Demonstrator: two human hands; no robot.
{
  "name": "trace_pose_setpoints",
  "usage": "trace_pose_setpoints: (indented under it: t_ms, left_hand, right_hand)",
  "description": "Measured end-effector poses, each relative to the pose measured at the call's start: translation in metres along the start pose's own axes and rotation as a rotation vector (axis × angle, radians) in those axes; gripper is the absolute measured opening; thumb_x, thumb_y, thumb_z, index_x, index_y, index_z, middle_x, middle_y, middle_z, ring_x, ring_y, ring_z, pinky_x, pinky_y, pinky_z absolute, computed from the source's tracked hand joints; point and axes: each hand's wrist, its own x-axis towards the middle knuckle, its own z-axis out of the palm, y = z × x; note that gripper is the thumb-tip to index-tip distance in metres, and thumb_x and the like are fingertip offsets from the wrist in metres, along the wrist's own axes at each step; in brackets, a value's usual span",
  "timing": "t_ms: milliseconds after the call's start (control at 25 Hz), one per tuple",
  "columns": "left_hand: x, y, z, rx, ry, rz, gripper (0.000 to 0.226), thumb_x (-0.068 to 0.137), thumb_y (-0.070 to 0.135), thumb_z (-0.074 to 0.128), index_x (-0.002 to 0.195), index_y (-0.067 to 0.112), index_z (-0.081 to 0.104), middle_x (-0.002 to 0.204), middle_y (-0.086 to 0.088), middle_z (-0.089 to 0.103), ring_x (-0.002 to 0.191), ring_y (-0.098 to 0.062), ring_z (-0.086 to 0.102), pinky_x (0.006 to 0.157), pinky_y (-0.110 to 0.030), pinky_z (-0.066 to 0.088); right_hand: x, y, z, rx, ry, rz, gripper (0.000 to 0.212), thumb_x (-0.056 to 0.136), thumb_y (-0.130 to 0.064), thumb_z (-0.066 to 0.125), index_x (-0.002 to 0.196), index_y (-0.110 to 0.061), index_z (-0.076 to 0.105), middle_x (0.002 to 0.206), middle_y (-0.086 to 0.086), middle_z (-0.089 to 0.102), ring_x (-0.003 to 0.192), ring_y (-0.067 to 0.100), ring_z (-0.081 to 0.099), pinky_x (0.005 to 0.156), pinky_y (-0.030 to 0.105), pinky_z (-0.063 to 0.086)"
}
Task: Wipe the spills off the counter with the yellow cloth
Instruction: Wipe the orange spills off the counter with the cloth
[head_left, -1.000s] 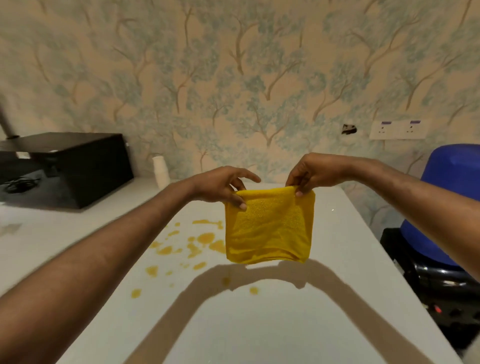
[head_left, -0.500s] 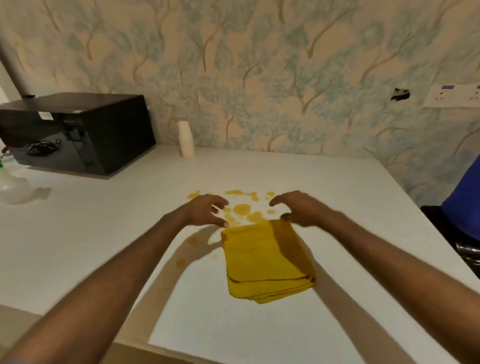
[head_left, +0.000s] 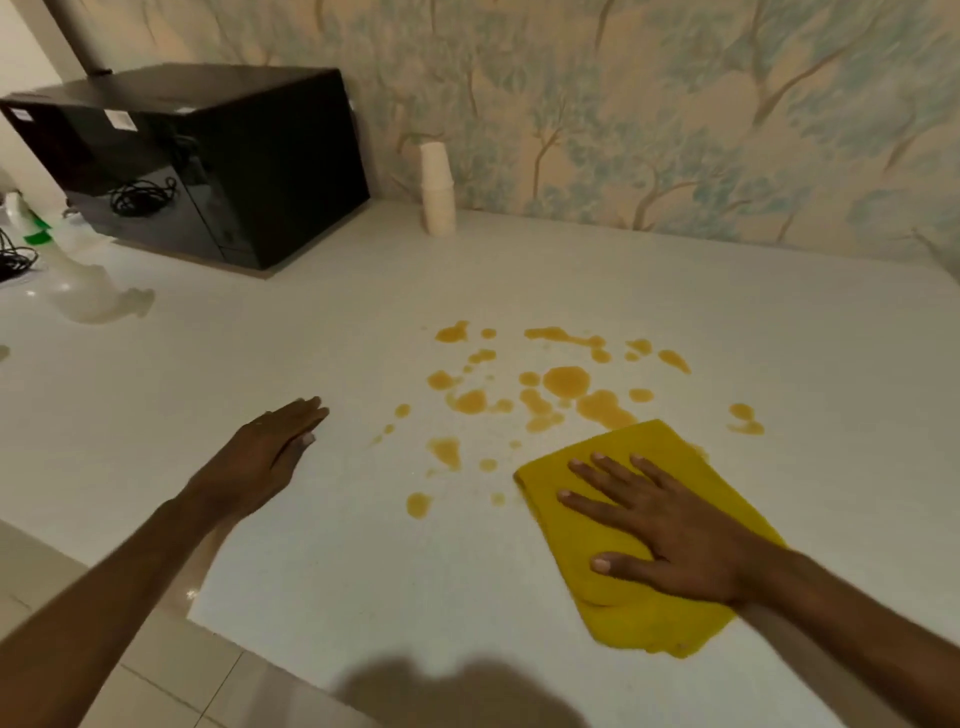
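The folded yellow cloth (head_left: 644, 525) lies flat on the white surface (head_left: 322, 561), its far corner touching the orange spills (head_left: 566, 382). The right hand (head_left: 670, 525) presses on it, fingers spread, grip unclenched. The left hand (head_left: 260, 457) hovers flat, empty, left of the spills.

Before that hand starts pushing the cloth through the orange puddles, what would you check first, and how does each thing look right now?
1. Right hand flat on the yellow cloth, fingers spread: ok.
2. Cloth lying flat on the counter: ok.
3. Cloth reaches the spills: only its far corner touches them; most lie uncovered, not ok.
4. Left hand clear of the spills: ok.
5. Wiping path free of the stacked cups and black appliance: ok, both stand far back.
6. Cloth dry enough to soak: cannot tell.
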Motion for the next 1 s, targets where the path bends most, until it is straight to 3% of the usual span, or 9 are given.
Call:
trace_pose_setpoints:
  t_ms: [80,160,240,400,720,920,1000]
  left_hand:
    - [0.003,-0.005,0.005,0.013,0.001,0.003,0.052,0.103,0.041,0.031,0.151,0.027,0.043,0.162,0.009,0.035,0.154,-0.009,0.024,0.127,-0.039,0.018]
    - [0.005,-0.011,0.009,0.008,0.007,-0.029,0.056,0.101,0.047,0.027,0.153,0.029,0.038,0.164,0.01,0.03,0.156,-0.009,0.018,0.127,-0.04,0.014]
    - [0.006,-0.016,0.01,0.007,0.004,-0.038,0.057,0.101,0.05,0.024,0.154,0.031,0.036,0.165,0.01,0.028,0.156,-0.008,0.016,0.128,-0.04,0.012]
    - [0.009,-0.017,0.01,-0.016,0.008,-0.057,0.054,0.102,0.046,0.024,0.154,0.032,0.036,0.165,0.013,0.027,0.156,-0.004,0.014,0.128,-0.039,0.012]
    - [0.007,-0.025,0.013,-0.1,-0.003,-0.058,0.048,0.106,0.041,0.025,0.154,0.039,0.031,0.163,0.024,0.022,0.153,0.008,0.008,0.128,-0.033,0.007]
    - [0.007,-0.024,0.014,-0.167,0.019,-0.049,0.052,0.106,0.044,0.021,0.156,0.032,0.03,0.165,0.013,0.029,0.155,-0.003,0.016,0.129,-0.037,0.008]
    - [0.007,-0.025,0.014,-0.174,0.027,-0.047,0.054,0.106,0.046,0.019,0.157,0.031,0.027,0.165,0.012,0.03,0.155,-0.004,0.016,0.129,-0.038,0.008]
  right_hand:
    - [0.003,0.043,-0.011,-0.043,-0.003,0.119,0.07,0.092,-0.082,0.019,0.153,-0.057,-0.003,0.169,-0.02,-0.009,0.158,0.011,-0.008,0.127,0.044,-0.003]
    - [0.024,0.08,-0.02,-0.054,0.035,0.349,0.072,0.086,-0.085,0.008,0.152,-0.06,-0.005,0.17,-0.017,-0.004,0.159,0.015,-0.002,0.127,0.051,0.004]
    - [0.063,0.106,-0.027,-0.021,0.095,0.536,0.078,0.085,-0.086,0.009,0.155,-0.055,0.003,0.171,-0.012,0.003,0.159,0.017,0.002,0.125,0.057,0.006]
    - [0.172,0.117,-0.027,0.051,0.153,0.674,0.084,0.084,-0.088,0.01,0.158,-0.046,0.008,0.171,-0.007,0.009,0.159,0.022,0.006,0.121,0.065,0.005]
    - [0.367,-0.012,-0.032,0.077,0.041,0.402,0.08,0.088,-0.082,0.02,0.158,-0.044,0.013,0.172,-0.005,0.005,0.159,0.024,0.0,0.122,0.065,-0.003]
    - [0.311,-0.114,0.006,-0.014,-0.001,-0.069,0.074,0.091,-0.081,0.022,0.157,-0.049,0.007,0.171,-0.009,0.008,0.159,0.021,0.004,0.122,0.052,-0.003]
    - [0.271,-0.102,0.001,-0.034,0.023,-0.063,0.074,0.092,-0.08,0.024,0.157,-0.05,0.006,0.171,-0.01,0.009,0.159,0.018,0.004,0.123,0.048,-0.002]
